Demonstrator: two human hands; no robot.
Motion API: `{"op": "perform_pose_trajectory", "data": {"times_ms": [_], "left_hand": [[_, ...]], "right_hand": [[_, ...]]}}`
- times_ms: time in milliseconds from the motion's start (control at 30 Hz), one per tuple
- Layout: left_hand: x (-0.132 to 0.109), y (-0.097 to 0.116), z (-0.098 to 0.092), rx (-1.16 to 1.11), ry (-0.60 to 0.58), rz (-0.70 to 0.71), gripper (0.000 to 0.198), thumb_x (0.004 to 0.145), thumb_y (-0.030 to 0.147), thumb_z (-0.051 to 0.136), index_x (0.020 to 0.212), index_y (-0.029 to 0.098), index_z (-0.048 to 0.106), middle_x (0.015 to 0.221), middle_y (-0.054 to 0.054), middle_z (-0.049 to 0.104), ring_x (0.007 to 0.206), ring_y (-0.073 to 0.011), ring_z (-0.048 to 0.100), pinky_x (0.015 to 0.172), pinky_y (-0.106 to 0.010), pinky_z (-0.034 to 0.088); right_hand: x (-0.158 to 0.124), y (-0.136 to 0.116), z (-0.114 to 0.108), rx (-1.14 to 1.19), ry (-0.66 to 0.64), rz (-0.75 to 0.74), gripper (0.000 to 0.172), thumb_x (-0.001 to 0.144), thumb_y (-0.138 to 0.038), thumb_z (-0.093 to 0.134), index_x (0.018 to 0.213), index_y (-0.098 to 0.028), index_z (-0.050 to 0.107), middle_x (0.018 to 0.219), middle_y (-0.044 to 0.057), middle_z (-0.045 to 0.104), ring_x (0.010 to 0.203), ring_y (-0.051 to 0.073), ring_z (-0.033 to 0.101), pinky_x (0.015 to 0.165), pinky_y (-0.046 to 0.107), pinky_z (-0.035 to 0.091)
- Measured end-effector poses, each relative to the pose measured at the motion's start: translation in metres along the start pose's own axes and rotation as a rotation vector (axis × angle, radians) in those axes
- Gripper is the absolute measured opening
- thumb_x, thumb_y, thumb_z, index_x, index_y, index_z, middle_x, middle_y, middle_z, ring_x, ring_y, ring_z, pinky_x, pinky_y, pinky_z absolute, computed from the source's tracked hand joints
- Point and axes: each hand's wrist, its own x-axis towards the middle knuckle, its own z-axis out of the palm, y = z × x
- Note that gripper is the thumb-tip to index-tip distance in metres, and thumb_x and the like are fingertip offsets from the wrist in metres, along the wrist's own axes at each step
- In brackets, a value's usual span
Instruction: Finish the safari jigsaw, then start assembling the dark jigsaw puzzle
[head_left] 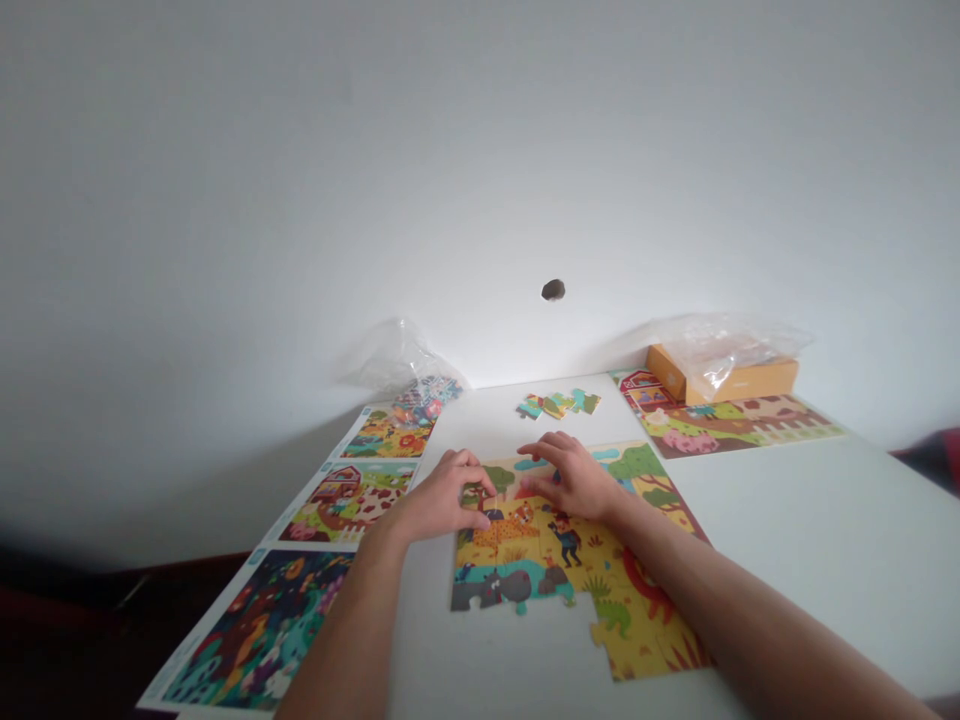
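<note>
A jigsaw puzzle of a savanna scene (pixel 525 570) lies assembled on the white table (pixel 817 560), with a hippo, a big cat and a figure in a hat. My left hand (pixel 442 497) rests at its upper left edge, its fingers curled over the pieces near a small tree. My right hand (pixel 570 477) lies spread on the top middle of the puzzle, touching the pieces. Beyond the puzzle's far edge sits a small group of loose puzzle pieces (pixel 559 403). Their picture side faces up.
Printed picture sheets (pixel 345 500) run along the table's left side, and a farm picture sheet (pixel 731 425) lies at the far right. An orange box (pixel 720 378) and plastic bags stand against the white wall (pixel 480 180). A heap of pieces (pixel 427 397) lies at the far left.
</note>
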Motion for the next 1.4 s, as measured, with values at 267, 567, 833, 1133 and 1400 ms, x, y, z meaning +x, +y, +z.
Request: {"op": "perform_pose_trajectory", "data": {"times_ms": [267,567,833,1133,1400], "left_hand": [[0.001,0.001,-0.001,0.009,0.002,0.003,0.032,0.067,0.034,0.084,0.098,0.030,0.075,0.111,-0.003,0.053,0.118,-0.0263,0.049,0.108,-0.038,0.041],[0.000,-0.001,0.000,-0.001,0.138,0.073,0.033,0.079,0.035,0.075,0.111,0.027,0.069,0.120,-0.006,0.053,0.122,-0.0258,0.048,0.112,-0.040,0.039],[0.005,-0.009,0.007,0.151,0.235,-0.021,0.009,0.081,0.030,0.071,0.078,0.026,0.078,0.143,-0.005,0.044,0.134,-0.0331,0.038,0.118,-0.053,0.029],[0.005,-0.002,0.010,0.143,0.192,0.027,0.028,0.079,0.038,0.076,0.105,0.031,0.076,0.158,-0.004,0.035,0.143,-0.0364,0.028,0.119,-0.056,0.026],[0.008,0.007,0.014,0.093,0.001,0.040,0.063,0.063,0.046,0.089,0.122,0.040,0.069,0.163,-0.003,0.032,0.148,-0.0439,0.019,0.117,-0.065,0.019]], "right_hand": [[0.000,0.001,0.001,0.003,0.003,-0.008,0.040,0.094,-0.044,0.061,0.127,-0.021,0.062,0.109,0.009,0.065,0.102,0.024,0.058,0.094,0.040,0.046],[0.000,0.001,0.002,0.000,0.002,-0.016,0.040,0.094,-0.045,0.061,0.126,-0.021,0.062,0.108,0.010,0.065,0.101,0.024,0.058,0.094,0.041,0.046],[0.001,-0.001,-0.001,-0.004,0.001,-0.013,0.040,0.094,-0.044,0.060,0.127,-0.021,0.062,0.109,0.010,0.065,0.101,0.025,0.058,0.094,0.041,0.046],[0.001,0.001,0.002,-0.041,0.010,-0.003,0.035,0.093,-0.040,0.062,0.123,-0.022,0.065,0.108,0.010,0.065,0.102,0.024,0.059,0.093,0.040,0.047],[-0.013,0.017,-0.035,-0.227,-0.184,0.146,0.058,0.065,-0.047,0.086,0.117,-0.028,0.071,0.112,0.009,0.062,0.099,0.029,0.062,0.089,0.042,0.048]]}}
